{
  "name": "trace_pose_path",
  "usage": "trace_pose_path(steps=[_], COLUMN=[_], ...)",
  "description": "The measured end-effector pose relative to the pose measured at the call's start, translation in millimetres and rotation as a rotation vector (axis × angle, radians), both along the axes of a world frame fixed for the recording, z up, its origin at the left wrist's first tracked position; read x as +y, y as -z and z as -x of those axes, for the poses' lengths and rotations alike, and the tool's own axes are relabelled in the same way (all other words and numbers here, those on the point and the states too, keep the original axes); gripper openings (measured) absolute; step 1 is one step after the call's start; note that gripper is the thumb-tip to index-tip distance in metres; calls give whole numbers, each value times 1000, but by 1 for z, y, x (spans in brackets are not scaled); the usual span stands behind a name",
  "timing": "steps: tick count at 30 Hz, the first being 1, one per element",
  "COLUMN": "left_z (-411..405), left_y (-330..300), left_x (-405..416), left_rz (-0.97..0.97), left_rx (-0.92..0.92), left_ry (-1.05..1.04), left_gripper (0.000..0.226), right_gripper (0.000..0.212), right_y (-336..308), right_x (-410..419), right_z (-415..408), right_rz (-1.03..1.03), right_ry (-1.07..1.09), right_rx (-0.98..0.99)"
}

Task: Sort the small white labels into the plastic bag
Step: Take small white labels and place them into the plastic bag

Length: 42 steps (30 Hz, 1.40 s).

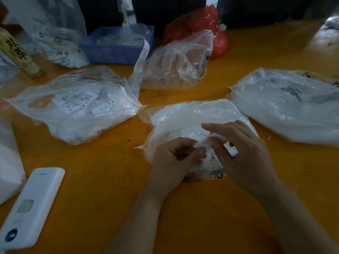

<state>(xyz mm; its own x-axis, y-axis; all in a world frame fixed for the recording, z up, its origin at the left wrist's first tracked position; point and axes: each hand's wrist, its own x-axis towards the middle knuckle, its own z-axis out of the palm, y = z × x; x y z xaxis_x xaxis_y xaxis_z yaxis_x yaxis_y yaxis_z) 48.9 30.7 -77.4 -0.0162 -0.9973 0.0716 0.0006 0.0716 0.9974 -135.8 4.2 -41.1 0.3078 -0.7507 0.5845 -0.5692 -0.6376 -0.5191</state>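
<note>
We see the left hand with fingers curled, thumb and forefinger pinching a small white label; the right hand pinches the same label from the other side, its remaining fingers spread loosely above. Both hands sit over the plastic bag lying at the middle of the desk, which is stuffed with more white labels and whose crumpled lower edge lies under the hands. Bare orange desk runs between this bag and the near edge, around both forearms. To the left, across a narrow strip of desk, a second clear bag holds printed labels; its right corner comes just beside the middle bag's upper left corner. To the right a third full bag lies close, reaching the right edge. Behind, a half-empty clear bag stands beside a blue tray, from which a label strip hangs down. A red bag sits near the far edge. A white remote lies at the near left corner, and a bottle stands toward the far left.
</note>
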Motion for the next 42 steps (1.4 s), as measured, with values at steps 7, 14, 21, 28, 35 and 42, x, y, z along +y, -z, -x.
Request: trace_pose_path(steps=[7, 14, 21, 28, 35, 42], left_z=[1, 1, 1, 3, 4, -30], left_y=[-1, 0, -2, -6, -6, -49], left_x=[0, 1, 2, 1, -1, 6], left_rz=[-50, -25, 18, 21, 28, 52], left_rx=[70, 54, 25, 47, -140, -102], left_ry=[-20, -14, -21, -56, -207, -458], left_gripper=[12, 14, 13, 11, 16, 12], right_gripper=[26, 25, 16, 16, 17, 20], right_y=[2, 9, 14, 19, 21, 21], right_x=[5, 1, 2, -1, 1, 2], right_z=[-4, -7, -9, -6, -5, -3], right_rz=[-176, -89, -67, -66, -201, -311], right_ry=[129, 62, 15, -4, 136, 51], right_rx=[-204, -93, -111, -128, -338, -496])
